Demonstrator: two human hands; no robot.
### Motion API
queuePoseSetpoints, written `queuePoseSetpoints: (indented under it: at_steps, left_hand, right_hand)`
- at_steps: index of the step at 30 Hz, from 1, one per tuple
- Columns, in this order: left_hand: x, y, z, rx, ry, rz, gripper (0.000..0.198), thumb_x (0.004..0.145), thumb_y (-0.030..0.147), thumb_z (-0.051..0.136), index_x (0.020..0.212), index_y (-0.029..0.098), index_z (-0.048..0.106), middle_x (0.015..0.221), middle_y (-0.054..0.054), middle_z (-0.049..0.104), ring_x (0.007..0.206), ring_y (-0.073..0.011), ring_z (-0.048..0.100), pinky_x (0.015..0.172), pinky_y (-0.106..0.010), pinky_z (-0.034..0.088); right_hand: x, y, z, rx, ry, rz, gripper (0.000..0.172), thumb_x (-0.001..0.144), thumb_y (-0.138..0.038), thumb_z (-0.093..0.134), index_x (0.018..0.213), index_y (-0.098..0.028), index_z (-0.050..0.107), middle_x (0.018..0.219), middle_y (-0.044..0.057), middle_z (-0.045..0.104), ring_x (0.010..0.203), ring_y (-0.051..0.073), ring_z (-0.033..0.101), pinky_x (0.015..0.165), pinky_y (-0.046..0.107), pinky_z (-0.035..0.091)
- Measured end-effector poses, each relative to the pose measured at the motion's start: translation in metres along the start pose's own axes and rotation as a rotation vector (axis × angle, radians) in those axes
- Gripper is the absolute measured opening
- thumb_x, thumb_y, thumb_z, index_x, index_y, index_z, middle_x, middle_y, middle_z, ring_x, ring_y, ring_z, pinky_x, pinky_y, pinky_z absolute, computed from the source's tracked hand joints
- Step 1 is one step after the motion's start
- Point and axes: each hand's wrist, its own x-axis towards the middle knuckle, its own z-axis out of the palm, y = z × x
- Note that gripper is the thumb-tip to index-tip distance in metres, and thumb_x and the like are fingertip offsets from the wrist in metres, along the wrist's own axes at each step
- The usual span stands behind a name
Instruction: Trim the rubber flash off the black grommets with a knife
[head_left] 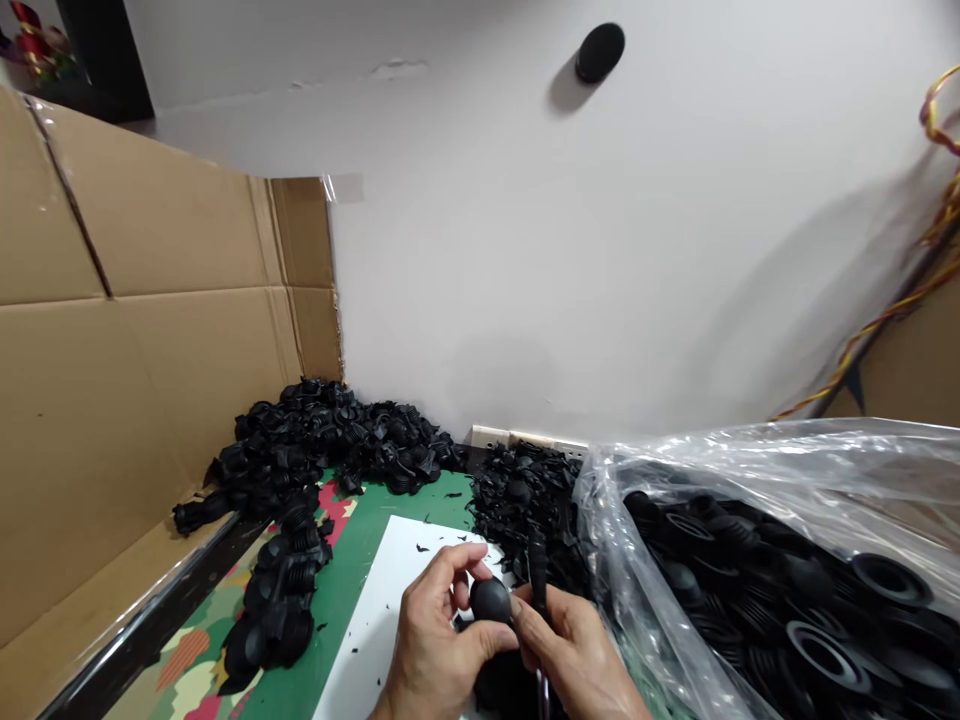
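Observation:
My left hand [439, 625] is closed round a black rubber part [491, 600], with its smooth domed end showing between thumb and fingers. Close beside it, my right hand [566, 640] grips a slim black-handled tool [537, 565] whose shiny metal shaft shows below the fingers. The right thumb and fingertips meet the edge of the domed part. What the tool's working end touches is hidden by the hand. Under both hands lies a white board [367, 630] dotted with small black scraps. More dark rubber shows beneath the hands, its shape unclear.
Ribbed black rubber parts [397, 445] are heaped at the back left by a cardboard wall [165, 240]. Black trimmings [510, 490] lie behind the hands. On the right, a clear plastic bag [622, 580] holds many similar parts. A row of parts [277, 600] lies on the green patterned surface.

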Motion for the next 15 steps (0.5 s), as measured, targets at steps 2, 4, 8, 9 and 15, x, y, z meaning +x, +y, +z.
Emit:
queuePoseSetpoints:
  at_steps: [2, 4, 8, 9, 15]
  left_hand:
    - [-0.001, -0.001, -0.001, 0.012, 0.014, 0.018, 0.056, 0.046, -0.005, 0.072, 0.094, 0.023, 0.072, 0.081, 0.000, 0.065, 0.067, -0.0149, 0.049, 0.067, -0.024, 0.046]
    - [-0.003, -0.002, -0.001, 0.011, 0.007, 0.041, 0.057, 0.045, -0.005, 0.073, 0.095, 0.024, 0.072, 0.082, 0.000, 0.065, 0.071, -0.0162, 0.052, 0.070, -0.025, 0.046]
    - [-0.004, -0.003, 0.000, -0.038, -0.031, 0.038, 0.053, 0.048, -0.001, 0.075, 0.095, 0.023, 0.071, 0.085, -0.001, 0.066, 0.078, -0.0185, 0.057, 0.072, -0.025, 0.046]
    - [-0.004, -0.002, 0.000, -0.056, -0.036, 0.025, 0.052, 0.049, 0.000, 0.075, 0.096, 0.022, 0.071, 0.084, -0.001, 0.066, 0.078, -0.0186, 0.057, 0.071, -0.025, 0.046]
    - [-0.003, 0.003, 0.002, -0.118, -0.074, -0.022, 0.049, 0.051, -0.001, 0.073, 0.094, 0.022, 0.069, 0.083, 0.000, 0.066, 0.078, -0.0182, 0.060, 0.071, -0.024, 0.047]
  right_hand:
    - [-0.001, -0.002, 0.001, -0.001, 0.008, 0.013, 0.038, 0.073, -0.049, 0.057, 0.052, -0.018, 0.053, 0.046, -0.005, 0.042, 0.051, 0.013, 0.043, 0.050, 0.025, 0.035]
    - [-0.002, -0.003, 0.003, -0.014, -0.001, 0.036, 0.038, 0.071, -0.050, 0.059, 0.052, -0.018, 0.054, 0.047, -0.005, 0.042, 0.050, 0.013, 0.042, 0.050, 0.024, 0.034]
    - [-0.003, -0.005, 0.004, -0.001, 0.004, 0.021, 0.037, 0.071, -0.049, 0.061, 0.053, -0.017, 0.056, 0.047, -0.005, 0.043, 0.051, 0.013, 0.041, 0.051, 0.025, 0.035]
    - [-0.002, -0.005, 0.004, 0.007, 0.015, 0.007, 0.038, 0.071, -0.050, 0.060, 0.053, -0.017, 0.056, 0.046, -0.005, 0.043, 0.051, 0.013, 0.041, 0.052, 0.025, 0.035]
    - [0.002, 0.003, -0.007, -0.010, 0.023, -0.012, 0.043, 0.073, -0.057, 0.059, 0.068, -0.014, 0.065, 0.054, -0.002, 0.054, 0.055, 0.016, 0.049, 0.053, 0.026, 0.037]
